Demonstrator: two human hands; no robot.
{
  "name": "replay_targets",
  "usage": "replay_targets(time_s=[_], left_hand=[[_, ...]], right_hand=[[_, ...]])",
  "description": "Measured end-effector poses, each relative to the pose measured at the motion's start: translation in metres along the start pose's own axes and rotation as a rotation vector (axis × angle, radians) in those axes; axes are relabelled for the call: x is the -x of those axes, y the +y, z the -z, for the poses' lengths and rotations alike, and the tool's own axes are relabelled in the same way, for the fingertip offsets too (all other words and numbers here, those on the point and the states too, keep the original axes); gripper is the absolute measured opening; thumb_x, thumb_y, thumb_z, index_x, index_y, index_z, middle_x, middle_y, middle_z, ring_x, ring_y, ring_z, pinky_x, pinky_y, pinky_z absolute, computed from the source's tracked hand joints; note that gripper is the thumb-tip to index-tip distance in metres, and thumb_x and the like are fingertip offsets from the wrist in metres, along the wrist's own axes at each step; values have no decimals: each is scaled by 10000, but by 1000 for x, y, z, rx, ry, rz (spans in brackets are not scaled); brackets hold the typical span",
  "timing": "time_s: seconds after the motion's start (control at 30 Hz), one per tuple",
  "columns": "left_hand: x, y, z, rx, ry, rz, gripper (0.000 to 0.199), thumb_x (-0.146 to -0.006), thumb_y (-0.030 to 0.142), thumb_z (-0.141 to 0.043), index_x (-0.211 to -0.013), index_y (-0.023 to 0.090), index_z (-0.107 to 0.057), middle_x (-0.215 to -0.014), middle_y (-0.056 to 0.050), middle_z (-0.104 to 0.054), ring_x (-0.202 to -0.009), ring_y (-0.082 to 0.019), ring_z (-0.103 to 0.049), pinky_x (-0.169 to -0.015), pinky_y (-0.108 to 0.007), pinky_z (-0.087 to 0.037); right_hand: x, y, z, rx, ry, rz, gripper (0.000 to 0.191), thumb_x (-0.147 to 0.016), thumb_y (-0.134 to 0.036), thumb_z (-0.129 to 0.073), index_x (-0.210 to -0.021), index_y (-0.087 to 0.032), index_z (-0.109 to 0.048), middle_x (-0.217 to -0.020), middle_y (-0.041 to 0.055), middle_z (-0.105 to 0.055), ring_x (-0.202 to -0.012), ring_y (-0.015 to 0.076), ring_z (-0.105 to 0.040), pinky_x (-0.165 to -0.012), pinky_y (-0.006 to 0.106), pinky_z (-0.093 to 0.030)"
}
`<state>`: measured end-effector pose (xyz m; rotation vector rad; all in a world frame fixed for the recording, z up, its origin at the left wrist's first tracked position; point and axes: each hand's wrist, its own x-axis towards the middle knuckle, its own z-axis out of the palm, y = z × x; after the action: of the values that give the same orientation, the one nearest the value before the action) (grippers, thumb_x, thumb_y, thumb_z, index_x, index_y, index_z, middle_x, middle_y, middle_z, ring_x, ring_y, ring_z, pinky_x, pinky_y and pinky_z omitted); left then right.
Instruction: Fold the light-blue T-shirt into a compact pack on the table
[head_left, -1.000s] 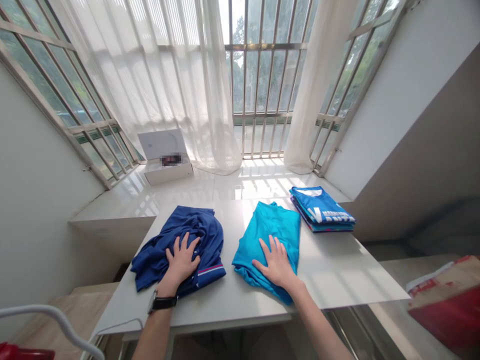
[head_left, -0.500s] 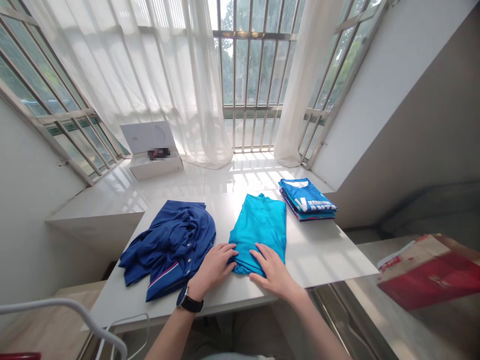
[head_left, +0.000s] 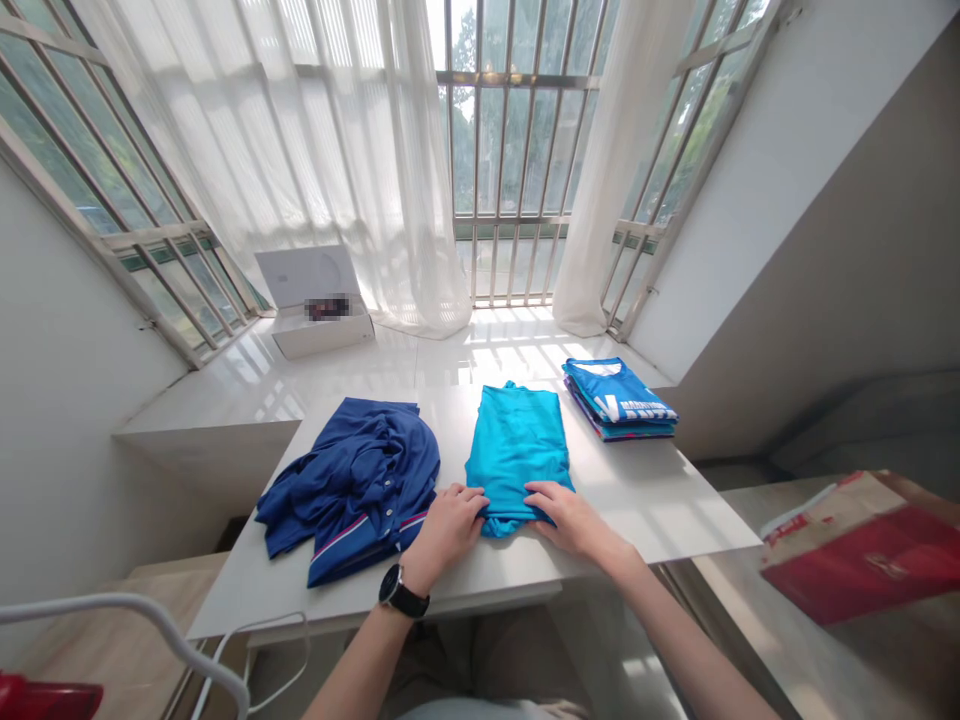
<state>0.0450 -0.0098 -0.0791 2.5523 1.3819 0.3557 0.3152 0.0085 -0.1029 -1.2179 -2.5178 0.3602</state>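
A turquoise shirt (head_left: 519, 440), folded into a rough rectangle, lies in front of me on the white table (head_left: 645, 520). My left hand (head_left: 454, 520) grips its near left corner, fingers curled over the cloth. At the near right corner, my right hand (head_left: 568, 520) holds the cloth in the same way. Between the hands the near edge is bunched. A black watch (head_left: 403, 592) is on my left wrist. To the left lies a crumpled navy polo shirt (head_left: 352, 475) with buttons and a striped trim, close to my left hand.
A stack of folded shirts (head_left: 619, 398) sits at the table's right rear. An open white box (head_left: 322, 335) stands on the window ledge (head_left: 431, 360). Right of the table is a red and tan paper bag (head_left: 862, 555). A white tube (head_left: 150, 608) curves in at lower left.
My hands have moved apart toward the turquoise shirt's near corners, and its outline is straighter. The view has shifted slightly. The navy polo shirt and the stack stay in place.
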Motion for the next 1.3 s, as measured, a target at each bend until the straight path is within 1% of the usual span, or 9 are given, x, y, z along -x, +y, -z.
replay_targets(time_s=[0.17, 0.3, 0.53, 0.7, 0.77, 0.9, 1.03, 1.13, 1.3], left_hand=[[3, 16, 14, 2, -120, -177, 180, -903, 179, -627, -1074, 218, -668, -1130, -77, -694, -1014, -249, -620, -886, -370, -489], [-3, 21, 21, -59, -155, -247, 105, -924, 147, -562, -948, 205, -645, -985, -67, -698, -953, -239, -645, -840, -350, -481], [-27, 16, 14, 86, 38, -82, 194, -1035, 237, -417, -1117, 226, -592, -1006, -42, -698, -920, -198, -649, -819, -309, -497], [-13, 29, 15, 115, 267, -71, 208, -1029, 228, -420, -1171, 211, -571, -1134, -90, -650, -1051, -240, -591, -931, -396, -481], [2, 34, 13, 162, 218, -182, 197, -1015, 297, -490, -1176, 214, -567, -1149, -92, -639, -1069, -239, -583, -938, -384, -479], [21, 38, 5, 107, -38, -397, 355, -936, 374, -645, -1246, 234, -543, -1211, -90, -623, -1112, -255, -577, -942, -381, -470], [16, 39, -4, 45, -80, -345, 151, -981, 262, -548, -1118, 220, -595, -1101, -80, -658, -1028, -239, -602, -887, -360, -470], [5, 37, -8, 91, -70, -261, 169, -995, 186, -470, -1055, 225, -623, -986, -57, -679, -958, -215, -624, -833, -319, -469], [-17, 34, -8, 198, -76, 0, 246, -1026, 380, -467, -972, 223, -649, -867, -33, -696, -808, -197, -664, -709, -270, -467]], right_hand=[[39, -3, 12, -134, -17, -97, 186, -924, -273, -570, -1041, -237, -710, -1311, 99, -649, -1181, 254, -621, -992, 408, -525], [48, -11, 32, -186, -89, -179, 231, -951, -381, -543, -1002, -257, -731, -1320, 87, -640, -1183, 268, -618, -1008, 424, -505], [4, -51, 16, -181, 37, -200, 516, -909, -510, -597, -1330, -210, -594, -1255, 118, -674, -1142, 294, -623, -973, 426, -493], [-19, -42, -5, -391, 193, -301, 363, -982, -452, -442, -998, -204, -707, -926, 60, -736, -836, 223, -671, -782, 331, -494], [-19, -31, -7, -524, 284, -376, 397, -947, -530, -491, -874, -192, -684, -771, 33, -690, -697, 190, -612, -684, 300, -472], [-17, -15, -7, -760, 404, -461, 458, -883, -634, -549, -760, -193, -573, -629, -29, -531, -582, 135, -468, -553, 254, -397], [-17, -14, -8, -830, 427, -478, 471, -854, -659, -578, -788, -193, -576, -642, -38, -502, -585, 125, -440, -551, 244, -388], [-16, -16, -5, -845, 448, -495, 477, -852, -663, -582, -833, -188, -607, -652, -31, -519, -599, 133, -454, -563, 248, -399], [-17, -23, 8, -807, 493, -485, 463, -870, -624, -594, -947, -174, -668, -761, 4, -625, -657, 153, -534, -628, 271, -460]])
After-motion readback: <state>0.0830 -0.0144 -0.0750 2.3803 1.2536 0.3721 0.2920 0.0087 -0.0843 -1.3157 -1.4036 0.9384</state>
